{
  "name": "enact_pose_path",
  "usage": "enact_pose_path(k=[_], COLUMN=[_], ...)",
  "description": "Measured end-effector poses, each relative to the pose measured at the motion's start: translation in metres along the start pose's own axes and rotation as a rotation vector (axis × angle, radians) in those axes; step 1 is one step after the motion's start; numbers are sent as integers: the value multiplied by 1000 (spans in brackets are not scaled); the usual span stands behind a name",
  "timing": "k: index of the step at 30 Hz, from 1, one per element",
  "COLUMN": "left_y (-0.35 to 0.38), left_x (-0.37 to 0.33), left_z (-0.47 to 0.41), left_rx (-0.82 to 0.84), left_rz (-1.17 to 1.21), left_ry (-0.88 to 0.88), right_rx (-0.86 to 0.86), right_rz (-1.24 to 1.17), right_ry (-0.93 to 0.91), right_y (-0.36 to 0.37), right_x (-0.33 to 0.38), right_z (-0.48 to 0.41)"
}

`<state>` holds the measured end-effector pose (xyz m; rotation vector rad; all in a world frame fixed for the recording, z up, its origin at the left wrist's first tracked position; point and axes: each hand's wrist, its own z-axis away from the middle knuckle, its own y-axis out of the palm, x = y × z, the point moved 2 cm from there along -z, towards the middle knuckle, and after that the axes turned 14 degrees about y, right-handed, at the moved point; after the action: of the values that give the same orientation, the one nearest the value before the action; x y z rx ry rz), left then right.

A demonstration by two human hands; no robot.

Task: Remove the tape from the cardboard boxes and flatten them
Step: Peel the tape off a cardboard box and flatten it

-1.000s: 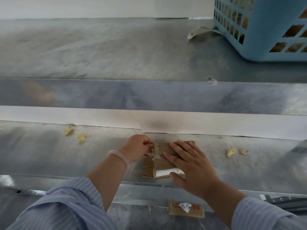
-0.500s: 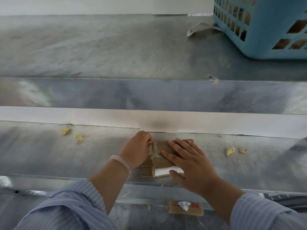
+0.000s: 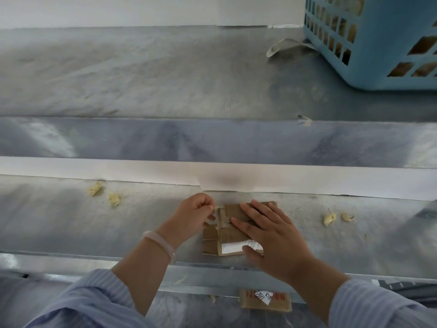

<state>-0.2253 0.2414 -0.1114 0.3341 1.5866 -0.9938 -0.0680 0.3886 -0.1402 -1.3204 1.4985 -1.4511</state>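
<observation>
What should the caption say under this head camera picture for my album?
Left hand peels clear tape strip off small flattened brown cardboard box while right hand presses it down.

— How many brown cardboard boxes (image 3: 230, 233) are there?
— Two: one on the metal table, one (image 3: 264, 301) lower down.
— And yellow crumpled tape bits (image 3: 95, 188)?
— Four. Plus one blue plastic basket (image 3: 378, 41) and two hands (image 3: 276, 235).

Blue slatted basket (image 3: 387, 43) far right on the metal bench (image 3: 142, 74), yellowish crumpled scraps (image 3: 329, 218) scattered nearer.
</observation>
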Motion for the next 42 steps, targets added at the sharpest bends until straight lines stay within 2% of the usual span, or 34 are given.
enact_pose_path(k=[4, 8, 14, 18, 21, 23, 28, 31, 36, 38, 40, 42], left_y=[1, 10, 7, 8, 10, 11, 13, 9, 13, 15, 17, 18], left_x=[-2, 0, -10, -9, -8, -5, -7, -3, -5, -7, -6, -7], left_z=[0, 3, 6, 16, 20, 20, 16, 13, 23, 28, 28, 26], left_rx=[-34, -131, -130, -167, -186, -204, -286, -292, -160, -162, -209, -245], left_rz=[-80, -64, -398, -458, -387, -253, 309, 142, -286, -283, -191, -217], left_ry=[50, 116, 313, 384, 305, 165, -149, -153, 12, 49, 6, -13], right_rx=[14, 17, 5, -2, -11, -13, 1, 13, 22, 32, 38, 32], right_rz=[3, 14, 16, 16, 13, 11, 24, 23, 22, 21, 22, 20], right_ry=[8, 3, -1, 4, 0, -6, -15, -8, 1, 6, 6, 3], right_y=[0, -1, 0, 0, -1, -3, -4, -5, -4, -3, -3, -3], right_x=[0, 0, 0, 1, 1, 2, 2, 2, 2, 2, 2, 2], right_z=[0, 1, 0, -1, -1, 0, 1, 1, 1, 1, 1, 1])
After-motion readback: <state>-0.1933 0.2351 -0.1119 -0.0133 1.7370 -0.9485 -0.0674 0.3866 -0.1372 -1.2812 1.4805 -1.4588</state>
